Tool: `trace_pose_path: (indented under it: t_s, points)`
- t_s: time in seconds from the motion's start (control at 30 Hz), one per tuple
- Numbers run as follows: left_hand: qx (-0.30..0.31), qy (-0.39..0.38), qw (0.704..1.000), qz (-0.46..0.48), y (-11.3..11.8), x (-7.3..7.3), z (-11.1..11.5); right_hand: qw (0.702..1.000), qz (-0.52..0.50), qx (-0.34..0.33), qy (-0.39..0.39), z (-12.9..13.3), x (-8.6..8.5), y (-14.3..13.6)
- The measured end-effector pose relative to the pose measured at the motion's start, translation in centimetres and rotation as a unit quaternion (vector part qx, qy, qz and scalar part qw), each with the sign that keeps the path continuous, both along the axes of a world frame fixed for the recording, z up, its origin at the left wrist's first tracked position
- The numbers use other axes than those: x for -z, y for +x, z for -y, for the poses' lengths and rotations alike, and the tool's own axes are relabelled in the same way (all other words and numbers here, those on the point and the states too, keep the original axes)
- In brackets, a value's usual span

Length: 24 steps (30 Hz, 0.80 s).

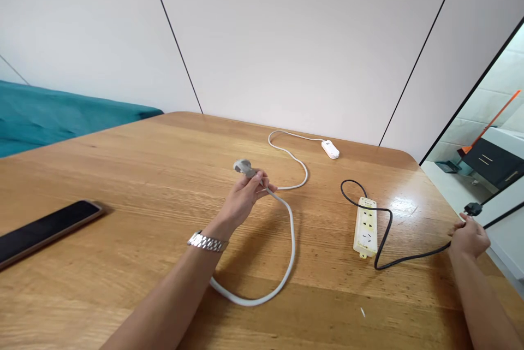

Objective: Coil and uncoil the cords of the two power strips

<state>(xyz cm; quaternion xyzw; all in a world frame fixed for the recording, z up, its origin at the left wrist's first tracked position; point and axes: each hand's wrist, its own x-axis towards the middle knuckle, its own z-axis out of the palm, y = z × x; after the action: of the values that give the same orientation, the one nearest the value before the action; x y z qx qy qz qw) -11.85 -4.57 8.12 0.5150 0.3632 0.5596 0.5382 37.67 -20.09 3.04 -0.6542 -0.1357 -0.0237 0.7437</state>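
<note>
My left hand (pixel 242 197), with a metal watch (pixel 208 242) on its wrist, is closed on a grey plug (pixel 245 167) held above the wooden table. A thick white cable (pixel 292 241) loops down from that hand and passes behind the forearm. Another stretch of white cord runs from the same hand back to a small white oblong device (pixel 329 149). Out at the right edge, my right hand (pixel 470 236) grips a black plug (pixel 473 209) by its cord end. Its black cable (pixel 413 256) curves across to a yellowed white power strip (pixel 365 229) lying on the table.
A dark-screened phone (pixel 45 232) lies at the left of the wooden table (pixel 135 164). Behind the table stands a pale panelled wall (pixel 286 39). A teal sofa (pixel 61 112) is at far left. An orange-handled broom (pixel 491 123) shows through the opening at right.
</note>
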Motion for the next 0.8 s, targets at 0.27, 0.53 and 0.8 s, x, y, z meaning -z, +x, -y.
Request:
trace_pose_path:
  t_s: [0.27,0.53,0.8]
  points:
    - [0.040,0.039,0.998,0.013,4.8,-6.1,2.2,0.991,0.021,-0.116,0.070,-1.0,-7.7,-6.7]
    - [0.130,-0.029,0.977,-0.166,10.8,-2.5,1.7,0.969,-0.006,-0.241,-0.047,-2.9,-0.4,-10.8]
    - [0.055,0.015,0.866,-0.497,9.5,1.8,-1.2,0.963,-0.035,-0.259,-0.066,-2.8,1.8,-10.7]
